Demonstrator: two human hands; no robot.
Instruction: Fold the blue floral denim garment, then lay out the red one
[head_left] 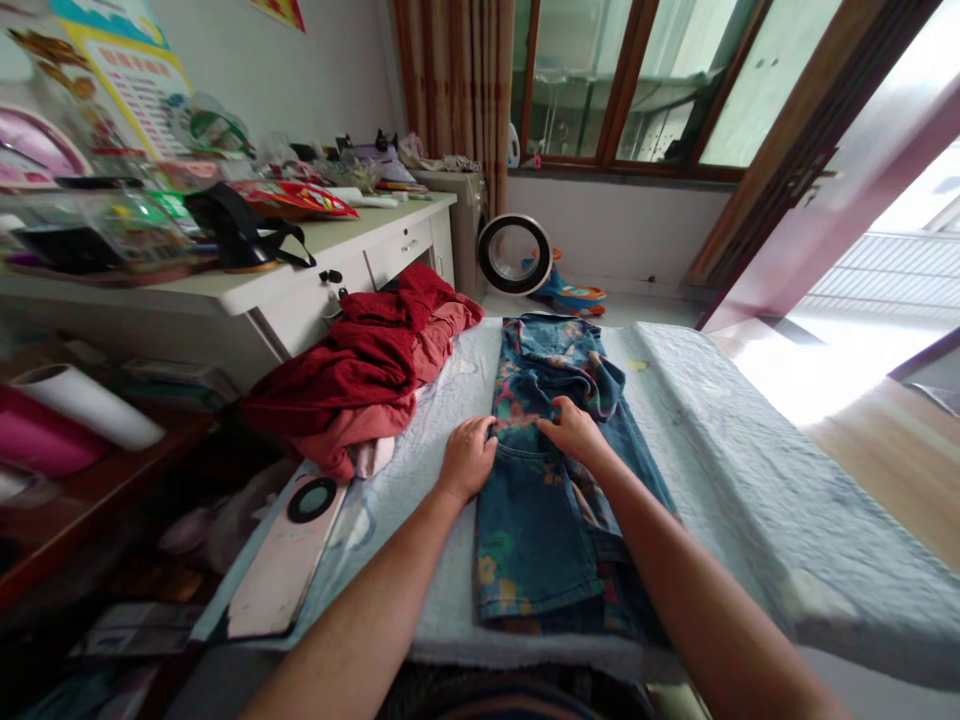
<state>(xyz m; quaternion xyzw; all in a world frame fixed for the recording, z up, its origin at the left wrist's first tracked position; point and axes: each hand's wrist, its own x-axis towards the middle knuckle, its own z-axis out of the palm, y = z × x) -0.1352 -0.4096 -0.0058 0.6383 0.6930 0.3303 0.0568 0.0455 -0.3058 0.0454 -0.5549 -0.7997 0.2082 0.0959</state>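
A blue denim garment with a floral print [529, 530] lies lengthwise on the pale fleecy bed cover [427, 560], its upper part bunched and wrinkled. My left hand [469, 458] is at its left edge, with thumb and fingers closed on the cloth. Across from it, my right hand [576, 432] pinches the fabric near the middle, beside a raised fold. Whether the garment is trousers or another piece I cannot tell. To the left, a heap of dark red and coral cloth [367, 360] lies on the cover, apart from both hands.
A flat white box with a dark circle [289, 560] lies at the cover's left edge. On the left stands a cluttered desk [405, 225]. Beyond the bed are an open round washer door [515, 255] and a blue-orange toy [574, 295]. An open door [810, 210] stands at right.
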